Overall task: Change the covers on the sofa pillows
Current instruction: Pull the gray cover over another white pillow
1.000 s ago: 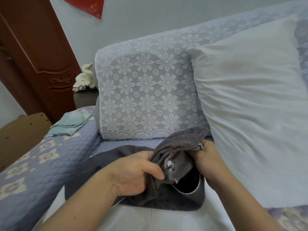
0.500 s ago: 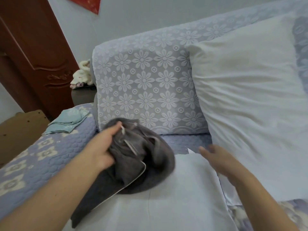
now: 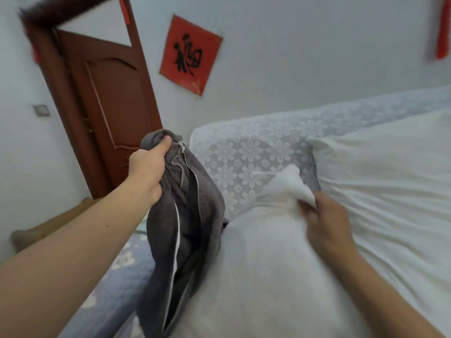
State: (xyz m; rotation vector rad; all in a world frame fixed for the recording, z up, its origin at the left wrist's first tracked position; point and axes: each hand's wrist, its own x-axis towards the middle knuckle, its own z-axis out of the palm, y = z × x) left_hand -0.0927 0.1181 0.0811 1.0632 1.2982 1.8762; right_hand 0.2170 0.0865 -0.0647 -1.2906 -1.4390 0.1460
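Observation:
A dark grey pillow cover [image 3: 185, 225] with a zip and white piping hangs bunched from my left hand [image 3: 147, 167], which grips its top edge up in the air at the left. A bare white pillow insert [image 3: 258, 269] lies in front of me, and my right hand [image 3: 327, 225] pinches its upper corner. The cover's lower part drapes against the insert's left side. A second bare white pillow [image 3: 390, 181] leans on the sofa back at the right.
The sofa back [image 3: 246, 152] wears a pale lace floral cover, and the armrest [image 3: 117, 276] at the lower left is blue quilted. A brown wooden door [image 3: 114, 98] stands behind at the left. A red paper sign [image 3: 189, 54] hangs on the wall.
My left hand has lifted the grey cover up and away from the insert. My right hand moved from open to pinching the insert's corner. The view tilted upward.

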